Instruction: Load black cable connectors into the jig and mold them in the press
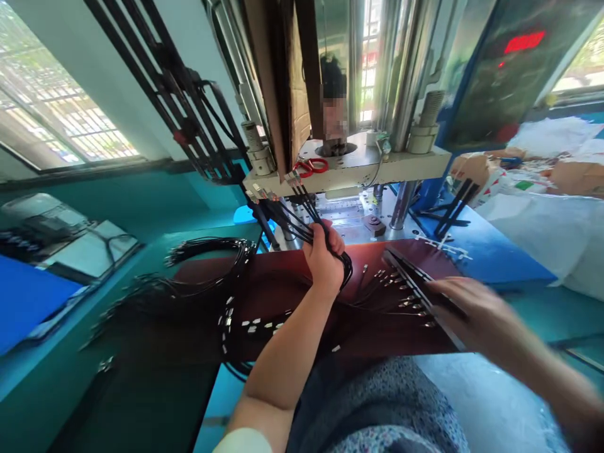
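Note:
My left hand is closed around a bundle of black cables. Their pale connector ends point up toward the press, and the rest loops below my fist. At the right, my right hand is smeared by motion, with its fingers closed on a narrow dark bar. Close beside that lies a longer metal fixture strip, slanted across the brown work surface. Several cable ends with shiny metal tips lie along the strip's left edge.
A press with a cream plate stands ahead, red-handled scissors on it. Coiled black cables lie at left, with white-tagged ones nearer. White plastic pieces and a metal block sit beyond the brown surface. A display glows red.

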